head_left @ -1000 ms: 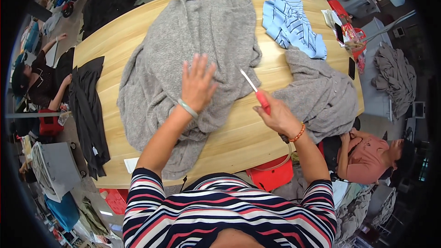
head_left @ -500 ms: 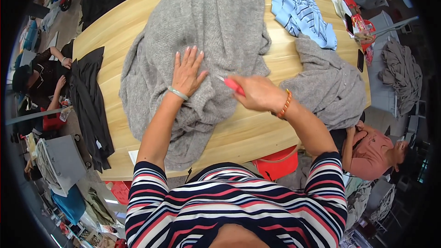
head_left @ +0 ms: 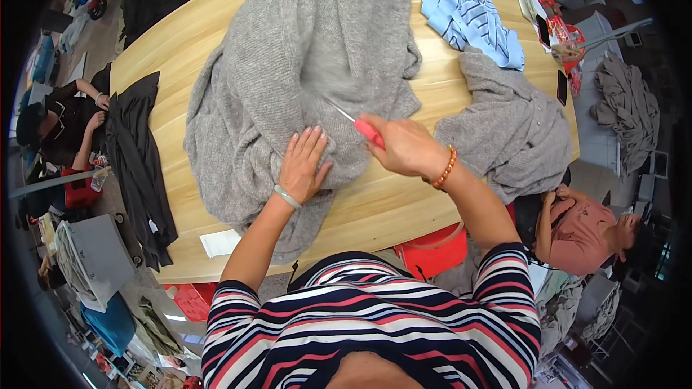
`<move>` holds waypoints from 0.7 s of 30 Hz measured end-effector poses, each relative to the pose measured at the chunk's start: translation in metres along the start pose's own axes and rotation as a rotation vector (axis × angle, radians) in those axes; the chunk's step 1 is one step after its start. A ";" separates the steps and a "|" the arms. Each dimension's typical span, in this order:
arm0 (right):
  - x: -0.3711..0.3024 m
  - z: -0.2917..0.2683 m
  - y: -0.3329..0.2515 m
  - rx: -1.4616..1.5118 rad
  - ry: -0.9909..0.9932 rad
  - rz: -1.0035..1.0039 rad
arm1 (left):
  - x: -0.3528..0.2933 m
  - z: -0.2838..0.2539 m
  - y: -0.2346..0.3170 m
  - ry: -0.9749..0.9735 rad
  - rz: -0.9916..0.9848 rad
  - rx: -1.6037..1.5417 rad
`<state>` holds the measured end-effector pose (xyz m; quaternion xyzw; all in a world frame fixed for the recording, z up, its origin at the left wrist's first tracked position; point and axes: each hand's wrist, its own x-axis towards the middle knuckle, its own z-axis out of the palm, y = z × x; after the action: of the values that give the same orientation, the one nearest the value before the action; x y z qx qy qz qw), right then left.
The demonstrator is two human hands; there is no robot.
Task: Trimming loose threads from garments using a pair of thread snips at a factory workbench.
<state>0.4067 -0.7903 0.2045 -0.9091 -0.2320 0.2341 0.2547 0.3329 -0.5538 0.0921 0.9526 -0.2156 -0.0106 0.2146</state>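
A large grey knitted garment [head_left: 252,79] lies crumpled across the middle of the wooden table. My left hand [head_left: 303,167] rests palm down on its near part, fingers stretched out. Above the garment's near right side, my right hand [head_left: 412,148] is closed around the handle of a red-handled tool with a thin metal shaft [head_left: 368,132]. The shaft points to the upper left and its tip reaches the grey knit, where the fabric is blurred. What kind of tool it is I cannot make out.
A second grey knit [head_left: 515,130] lies on the table's right, below a blue striped garment [head_left: 472,18]. Dark trousers [head_left: 137,166] hang at the left edge beside a person. Another person [head_left: 584,234] sits at right. A white paper [head_left: 220,243] lies near the front edge.
My left hand has slid nearer to me across the garment. The tool's shaft now shows longer, and the knit ahead of it is smeared by motion. The paper is more exposed.
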 end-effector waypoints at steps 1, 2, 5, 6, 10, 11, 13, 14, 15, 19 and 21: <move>-0.003 0.003 0.002 0.004 0.002 0.001 | 0.000 0.007 -0.006 0.093 0.012 -0.072; -0.008 0.007 0.005 0.038 -0.078 -0.053 | 0.003 0.008 -0.008 0.185 0.020 -0.145; -0.041 0.018 0.005 0.103 -0.257 -0.124 | 0.004 0.005 -0.021 0.245 -0.167 -0.285; -0.057 0.021 0.003 0.129 -0.354 -0.151 | 0.002 0.001 -0.024 0.247 -0.337 -0.396; -0.085 0.025 0.012 0.220 -0.289 0.074 | -0.017 -0.030 -0.036 0.466 -0.521 -0.873; -0.090 0.027 0.021 0.250 -0.172 0.097 | -0.025 -0.045 -0.040 0.530 -0.515 -0.899; -0.098 0.035 0.044 0.236 0.032 0.129 | -0.055 -0.072 -0.081 0.763 -0.476 -0.908; -0.101 0.038 0.054 0.214 0.229 0.147 | -0.075 -0.094 -0.109 0.851 -0.571 -0.901; -0.099 0.043 0.065 0.223 0.237 0.149 | -0.096 -0.113 -0.132 0.944 -0.669 -0.883; -0.087 0.052 0.084 0.448 0.290 0.353 | -0.112 -0.120 -0.137 0.904 -0.670 -0.203; -0.084 0.056 0.084 0.441 0.285 0.369 | -0.077 -0.100 -0.069 0.743 -0.402 0.242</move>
<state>0.3358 -0.8801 0.1393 -0.8824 0.0310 0.1912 0.4287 0.3021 -0.4249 0.1488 0.9331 0.0664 0.3164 0.1578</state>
